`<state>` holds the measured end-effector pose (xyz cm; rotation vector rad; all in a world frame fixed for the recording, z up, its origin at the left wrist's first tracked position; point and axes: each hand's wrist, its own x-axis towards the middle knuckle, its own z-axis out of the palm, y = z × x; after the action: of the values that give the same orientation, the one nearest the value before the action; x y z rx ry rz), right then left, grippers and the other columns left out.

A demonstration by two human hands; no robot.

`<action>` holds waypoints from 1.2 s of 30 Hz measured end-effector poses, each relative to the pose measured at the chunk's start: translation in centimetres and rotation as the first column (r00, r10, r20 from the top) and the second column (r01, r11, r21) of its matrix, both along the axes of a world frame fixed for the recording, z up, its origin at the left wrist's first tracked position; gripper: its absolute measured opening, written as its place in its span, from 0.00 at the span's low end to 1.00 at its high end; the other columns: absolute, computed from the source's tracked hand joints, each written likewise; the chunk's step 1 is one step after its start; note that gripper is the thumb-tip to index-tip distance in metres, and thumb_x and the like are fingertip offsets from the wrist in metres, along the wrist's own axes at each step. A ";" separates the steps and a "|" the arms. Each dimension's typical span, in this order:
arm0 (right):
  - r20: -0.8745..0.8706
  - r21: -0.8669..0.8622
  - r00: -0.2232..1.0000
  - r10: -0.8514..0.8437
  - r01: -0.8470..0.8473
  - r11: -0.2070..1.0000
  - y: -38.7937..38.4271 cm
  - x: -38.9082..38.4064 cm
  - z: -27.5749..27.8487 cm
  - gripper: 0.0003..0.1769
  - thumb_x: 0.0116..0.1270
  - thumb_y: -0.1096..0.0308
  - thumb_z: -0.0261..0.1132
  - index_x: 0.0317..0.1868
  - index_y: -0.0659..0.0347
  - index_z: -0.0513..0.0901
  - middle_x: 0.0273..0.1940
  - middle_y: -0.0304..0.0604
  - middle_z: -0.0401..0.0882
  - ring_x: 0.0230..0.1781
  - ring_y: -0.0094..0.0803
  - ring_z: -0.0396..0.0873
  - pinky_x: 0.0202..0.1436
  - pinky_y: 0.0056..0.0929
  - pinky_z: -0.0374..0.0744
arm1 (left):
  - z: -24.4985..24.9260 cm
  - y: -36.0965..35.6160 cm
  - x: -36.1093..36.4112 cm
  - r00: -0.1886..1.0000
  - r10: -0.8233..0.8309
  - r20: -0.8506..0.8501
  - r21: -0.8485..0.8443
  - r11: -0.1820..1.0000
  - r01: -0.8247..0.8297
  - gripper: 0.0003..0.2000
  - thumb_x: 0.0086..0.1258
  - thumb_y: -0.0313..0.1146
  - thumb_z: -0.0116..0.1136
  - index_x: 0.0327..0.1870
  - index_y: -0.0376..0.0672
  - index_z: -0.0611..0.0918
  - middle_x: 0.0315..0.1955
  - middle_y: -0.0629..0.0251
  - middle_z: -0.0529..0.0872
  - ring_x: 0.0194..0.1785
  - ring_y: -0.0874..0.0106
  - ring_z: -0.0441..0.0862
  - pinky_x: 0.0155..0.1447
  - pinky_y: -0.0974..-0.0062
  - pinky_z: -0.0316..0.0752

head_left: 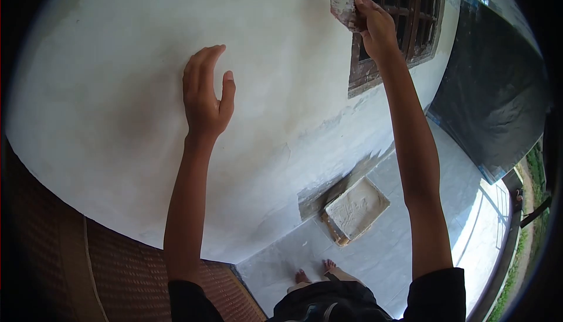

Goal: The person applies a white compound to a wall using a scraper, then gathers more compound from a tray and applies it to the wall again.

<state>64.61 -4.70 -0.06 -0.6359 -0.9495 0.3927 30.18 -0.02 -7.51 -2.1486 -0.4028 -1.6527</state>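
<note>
My right hand (378, 26) grips a small flat scraper (345, 7) smeared with whitish plaster, its thumb pressed on the face. Both are raised at the upper right, overlapping the edge of the brown window frame (359, 76) in this view. My left hand (206, 87) is held up bare in front of the white wall (264, 64), fingers slightly curled and the thumb apart from them. The wall has a smooth whitish coat with greyer patches lower down.
On the grey tiled floor (281, 263) by the wall's foot stands a rectangular tray (358, 208) of white plaster, near my bare feet. A woven brown panel (135, 269) borders the lower left. A dark sheet (492, 82) hangs at the right, beyond the window.
</note>
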 end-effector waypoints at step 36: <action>0.397 -0.895 0.891 -0.219 0.429 0.125 -23.5 21.0 -76.0 0.18 0.72 0.66 0.65 0.59 0.64 0.80 0.52 0.54 0.86 0.53 0.44 0.86 0.57 0.39 0.80 | -73.6 -19.8 24.4 0.983 -0.143 0.115 -0.926 -0.372 0.054 0.22 0.77 0.34 0.56 0.69 0.38 0.71 0.62 0.50 0.77 0.60 0.60 0.80 0.64 0.62 0.75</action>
<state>85.66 -28.18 -76.10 -2.1199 -0.5531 0.5304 54.61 -19.83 -81.15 -3.2979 -2.6181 -1.1068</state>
